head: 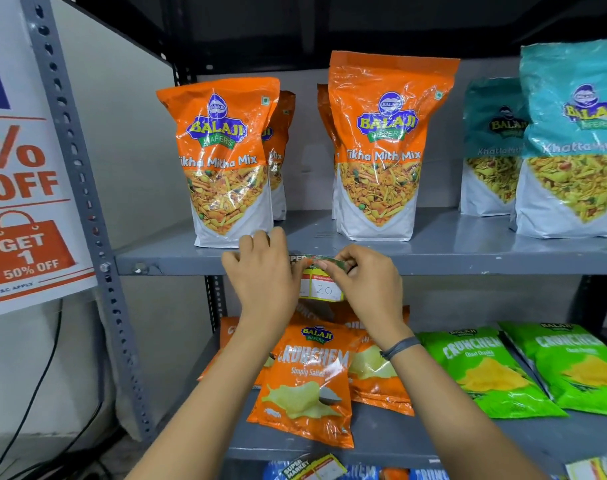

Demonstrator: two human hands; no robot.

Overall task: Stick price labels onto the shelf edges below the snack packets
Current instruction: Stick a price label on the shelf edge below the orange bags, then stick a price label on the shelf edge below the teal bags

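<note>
From the head camera, both hands are up at the front edge of the gray upper shelf [468,261]. A yellow price label [321,289] with "20" written on it sits in the middle, touching that shelf edge. Its top strip is bent forward. The right hand [368,282], at 3 o'clock from the label, pinches that top strip with its fingertips. The left hand [260,275], at 9 o'clock from the label, has its fingers curled against the label's left side; I cannot tell if it grips it.

At 11 o'clock from the label stands an orange Tikha Mitha Mix packet [226,161]. Another orange mix packet [381,147] stands at 1 o'clock. Blue-green packets [572,140] stand at far right.

At 6 o'clock, on the lower shelf, lies an orange Crunchem packet [305,386]. Green Crunchem packets [485,368] lie at 4 o'clock.
</note>
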